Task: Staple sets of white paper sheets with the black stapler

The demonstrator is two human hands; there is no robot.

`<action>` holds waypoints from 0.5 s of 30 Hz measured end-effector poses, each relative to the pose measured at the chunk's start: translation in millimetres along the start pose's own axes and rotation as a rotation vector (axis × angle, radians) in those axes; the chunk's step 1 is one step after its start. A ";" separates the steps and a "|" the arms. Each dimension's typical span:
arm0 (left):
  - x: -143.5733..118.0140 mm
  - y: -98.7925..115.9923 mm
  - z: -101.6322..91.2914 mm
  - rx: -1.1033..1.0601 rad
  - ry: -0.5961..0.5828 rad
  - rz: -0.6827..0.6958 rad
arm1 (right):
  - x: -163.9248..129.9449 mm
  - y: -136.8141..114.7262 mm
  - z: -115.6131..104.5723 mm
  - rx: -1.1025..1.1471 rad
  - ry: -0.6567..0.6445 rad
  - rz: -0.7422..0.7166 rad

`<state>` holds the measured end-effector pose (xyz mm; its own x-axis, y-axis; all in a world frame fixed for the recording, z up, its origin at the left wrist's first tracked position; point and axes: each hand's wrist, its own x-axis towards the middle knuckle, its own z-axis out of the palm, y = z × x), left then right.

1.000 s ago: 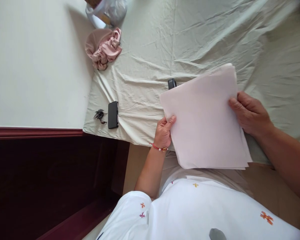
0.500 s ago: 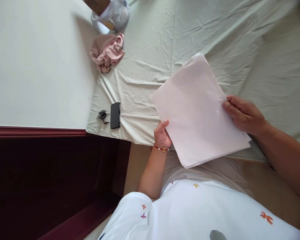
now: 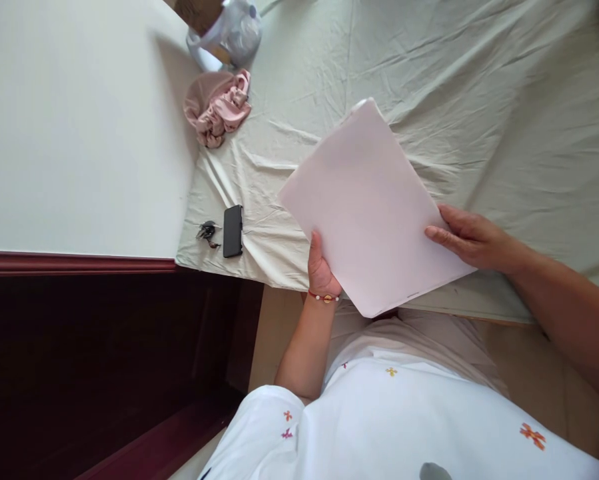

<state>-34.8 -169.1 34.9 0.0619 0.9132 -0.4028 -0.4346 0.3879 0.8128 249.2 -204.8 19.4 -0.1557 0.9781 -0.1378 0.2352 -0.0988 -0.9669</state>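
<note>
I hold a stack of pale pink paper sheets (image 3: 369, 207) above the near edge of a bed covered with a wrinkled pale green sheet (image 3: 429, 80). My left hand (image 3: 321, 267), with a red bead bracelet at the wrist, grips the stack's near left edge. My right hand (image 3: 472, 239) holds the right edge with fingers laid flat on top. The stack is turned diagonally, one corner pointing away from me.
A black phone (image 3: 232, 231) and a small bunch of keys (image 3: 206, 233) lie at the bed's near left corner. A crumpled pink cloth (image 3: 219, 107) and a plastic bag (image 3: 234, 30) sit farther along the left edge. White wall and dark red woodwork stand at left.
The paper stack has rotated counterclockwise, and its sheets are now squared together. A small dark object seen behind the stack a second ago is hidden. My right hand slid lower along the edge.
</note>
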 end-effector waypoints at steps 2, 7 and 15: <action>-1.2 -2.7 0.1 -0.007 0.026 -0.027 | 0.0 -0.3 -0.7 -0.007 0.039 0.005; -0.4 -5.3 -4.7 0.008 0.096 0.013 | -0.4 -6.3 -1.0 0.016 0.073 -0.006; 8.4 -5.9 -14.4 -0.004 0.084 0.042 | 1.1 -2.1 1.3 -0.168 0.050 -0.065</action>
<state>-44.7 -165.5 20.6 -0.0314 0.9149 -0.4026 -0.4389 0.3492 0.8279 247.3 -203.8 21.0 -0.1289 0.9897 -0.0614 0.3839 -0.0073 -0.9234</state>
